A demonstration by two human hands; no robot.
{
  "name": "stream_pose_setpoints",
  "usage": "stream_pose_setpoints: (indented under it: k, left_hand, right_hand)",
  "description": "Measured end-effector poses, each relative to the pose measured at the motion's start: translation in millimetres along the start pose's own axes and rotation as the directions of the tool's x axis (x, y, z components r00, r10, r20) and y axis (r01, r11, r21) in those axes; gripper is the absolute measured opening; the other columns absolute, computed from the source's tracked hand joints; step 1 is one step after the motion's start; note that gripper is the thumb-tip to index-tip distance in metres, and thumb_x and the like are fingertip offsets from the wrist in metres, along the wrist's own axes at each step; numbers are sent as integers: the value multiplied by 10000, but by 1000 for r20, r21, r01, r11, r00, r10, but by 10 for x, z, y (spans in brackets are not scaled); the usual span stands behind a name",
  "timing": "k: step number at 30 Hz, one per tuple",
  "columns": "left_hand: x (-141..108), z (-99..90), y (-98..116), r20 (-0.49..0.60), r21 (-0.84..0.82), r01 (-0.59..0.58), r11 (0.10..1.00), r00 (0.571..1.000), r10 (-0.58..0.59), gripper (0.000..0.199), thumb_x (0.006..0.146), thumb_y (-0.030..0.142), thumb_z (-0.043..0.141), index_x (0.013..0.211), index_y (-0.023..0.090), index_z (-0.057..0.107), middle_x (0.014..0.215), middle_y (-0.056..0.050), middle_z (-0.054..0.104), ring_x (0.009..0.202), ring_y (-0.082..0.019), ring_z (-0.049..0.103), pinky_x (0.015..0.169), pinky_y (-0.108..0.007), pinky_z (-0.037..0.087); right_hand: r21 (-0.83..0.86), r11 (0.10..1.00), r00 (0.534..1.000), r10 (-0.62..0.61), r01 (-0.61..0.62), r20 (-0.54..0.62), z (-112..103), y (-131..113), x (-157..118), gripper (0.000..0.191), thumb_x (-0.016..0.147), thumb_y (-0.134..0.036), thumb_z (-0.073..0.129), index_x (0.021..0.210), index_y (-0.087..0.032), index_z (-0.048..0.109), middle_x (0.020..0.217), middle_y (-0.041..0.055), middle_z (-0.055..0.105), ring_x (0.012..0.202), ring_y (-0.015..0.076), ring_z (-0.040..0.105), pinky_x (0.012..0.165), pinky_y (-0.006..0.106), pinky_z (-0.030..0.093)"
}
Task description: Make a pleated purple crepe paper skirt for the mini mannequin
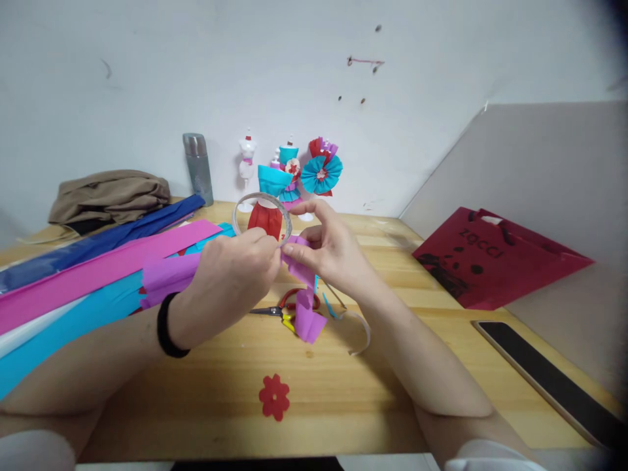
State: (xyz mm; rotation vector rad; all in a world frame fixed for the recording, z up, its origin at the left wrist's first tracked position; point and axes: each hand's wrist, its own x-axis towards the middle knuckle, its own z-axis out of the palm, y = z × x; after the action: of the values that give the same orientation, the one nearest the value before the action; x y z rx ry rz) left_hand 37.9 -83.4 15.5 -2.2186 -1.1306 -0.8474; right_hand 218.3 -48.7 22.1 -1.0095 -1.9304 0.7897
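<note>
My left hand [235, 268], in a black wrist band, is closed with its fingers around the lower edge of a nearly used-up roll of tape [287, 222], which stands up as a thin ring. Close beside it, my right hand [336, 248] pinches a purple crepe paper strip [310, 320] between thumb and fingers. The strip hangs down to the table, its upper part partly hidden by the fingers. Behind the hands, a dress form in a blue top [273, 180] and red skirt [265, 219] shows through the ring. Scissors [267, 311] with red and yellow handles lie under the strip.
A red paper flower [274, 397] lies in front. Folded crepe paper [98, 278] covers the left side, near a brown cloth [110, 196] and a bottle [198, 170]. More dressed forms [321, 173] stand by the wall. A red bag [490, 261] and a phone [544, 379] are at right.
</note>
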Motion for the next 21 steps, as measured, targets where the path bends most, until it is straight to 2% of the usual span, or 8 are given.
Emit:
stream_pose_setpoints:
  k: [2, 5, 9, 14, 21]
  left_hand:
    - [52, -31, -59, 57, -164, 92, 982, 995, -84, 291, 835, 113, 481, 555, 166, 541, 520, 13, 488, 494, -108, 360, 480, -272, 218]
    - [133, -83, -150, 225, -393, 265, 880, 956, -187, 294, 821, 180, 488, 527, 162, 501, 489, 43, 403, 485, -78, 330, 484, -252, 224]
    - [208, -134, -246, 369, -566, 397, 723, 906, -209, 331, 805, 274, 499, 495, 169, 454, 502, 50, 319, 501, -74, 277, 473, -247, 203]
    - [232, -159, -303, 500, -592, 498, 634, 844, -196, 266, 778, 298, 522, 567, 160, 607, 508, 47, 385, 492, -77, 299, 465, -241, 220]
    - [230, -159, -306, 520, -587, 514, 626, 832, -195, 264, 780, 299, 529, 622, 149, 679, 501, 47, 403, 480, -71, 297, 453, -226, 217]
  right_hand:
    - [21, 1000, 1000, -8, 9, -10, -5, -3, -2, 423, 786, -366, 712, 1097, -240, 454, 511, -109, 482, 485, 130, 448, 517, 253, 319]
    - [58, 998, 1000, 10, -11, 4, -19, -16, -1, 389, 771, -392, 714, 1005, -247, 439, 536, -94, 504, 493, 126, 443, 508, 250, 321]
    - [131, 991, 999, 8, -14, 50, -46, -31, 20, 315, 734, -392, 730, 816, -226, 475, 622, -48, 526, 545, 113, 467, 505, 247, 350]
    - [158, 985, 997, 53, -62, 61, -67, -32, 47, 248, 720, -369, 721, 762, -197, 547, 623, -41, 508, 536, 96, 440, 485, 235, 335]
    - [171, 985, 998, -6, -5, 64, -54, -20, 40, 203, 712, -318, 669, 654, -203, 512, 594, -33, 488, 532, 98, 427, 489, 241, 314]
